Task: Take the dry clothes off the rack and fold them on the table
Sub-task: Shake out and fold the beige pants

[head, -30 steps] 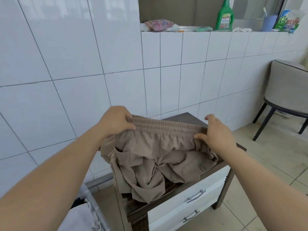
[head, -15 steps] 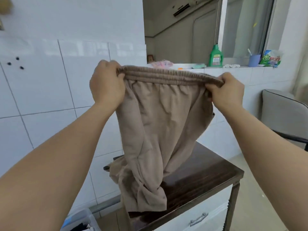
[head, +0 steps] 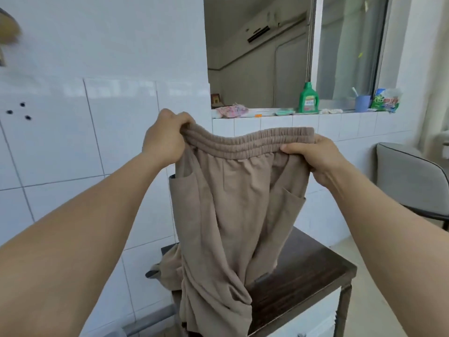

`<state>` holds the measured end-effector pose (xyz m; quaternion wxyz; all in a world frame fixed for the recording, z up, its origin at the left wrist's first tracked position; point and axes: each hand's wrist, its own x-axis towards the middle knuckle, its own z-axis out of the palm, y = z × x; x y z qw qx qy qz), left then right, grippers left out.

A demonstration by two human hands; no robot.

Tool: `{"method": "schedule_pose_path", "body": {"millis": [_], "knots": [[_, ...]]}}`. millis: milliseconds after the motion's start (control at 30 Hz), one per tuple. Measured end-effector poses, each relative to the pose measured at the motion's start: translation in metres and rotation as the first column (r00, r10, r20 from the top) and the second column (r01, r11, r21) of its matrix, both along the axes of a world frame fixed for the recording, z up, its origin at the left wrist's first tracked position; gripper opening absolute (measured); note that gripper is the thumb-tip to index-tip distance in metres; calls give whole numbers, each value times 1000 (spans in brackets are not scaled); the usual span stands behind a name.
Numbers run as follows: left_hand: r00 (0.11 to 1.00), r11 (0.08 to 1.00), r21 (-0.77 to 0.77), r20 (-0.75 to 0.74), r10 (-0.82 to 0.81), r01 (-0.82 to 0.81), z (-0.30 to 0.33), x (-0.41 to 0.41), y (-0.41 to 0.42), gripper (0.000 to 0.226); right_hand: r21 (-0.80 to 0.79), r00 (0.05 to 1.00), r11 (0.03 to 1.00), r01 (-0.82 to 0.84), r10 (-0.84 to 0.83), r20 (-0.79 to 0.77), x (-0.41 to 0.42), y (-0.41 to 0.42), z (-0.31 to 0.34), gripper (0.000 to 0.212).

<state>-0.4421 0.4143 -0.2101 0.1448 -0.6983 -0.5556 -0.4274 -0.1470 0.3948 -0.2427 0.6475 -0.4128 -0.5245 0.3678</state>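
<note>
hands (head: pixel 243 148) gripping trousers (head: pixel 233 215), blue cup (head: pixel 362 103) holding toothbrush (head: pixel 354 91)

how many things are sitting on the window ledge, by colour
Green: 3, the detergent bottle, the flat green thing and the mostly green packet
Pink: 1, the patterned cloth
Blue: 1, the cup
White: 1, the small rag
Total: 6

Left hand (head: pixel 167 139) and right hand (head: pixel 315 158) gripping beige elastic-waist cotton trousers (head: pixel 233 205) by the waistband, legs draping onto dark wooden table (head: pixel 315 271) at five o'clock
</note>
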Motion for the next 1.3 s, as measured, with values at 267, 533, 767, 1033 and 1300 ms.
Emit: {"method": "schedule_pose_path", "body": {"millis": [267, 533, 767, 1033, 1300], "knots": [[939, 904, -279, 208, -273, 324, -13, 8, 0, 49, -103, 957, 952, -289, 289, -13, -5, 23, -25, 38], [973, 880, -425, 12, -229, 212, -29, -20, 7, 21, -286, 780, 903, -321, 424, 460, -12, 32, -32, 33], [967, 907, -419, 247, 65, 46, -12, -64, 5, 36, 116, 794, 915, 385, -393, 464, 9, 53, -23, 43], [998, 969, -238, 46, -52, 61, -11, -47, 2, 30, 19, 853, 999, 49, -52, 519, -27, 49, -34, 64], [899, 858, -344, -79, -431, 381, -15, 12, -19, 36, -97, 635, 812, -575, 518, 574, -112, 35, -25, 76]]}}
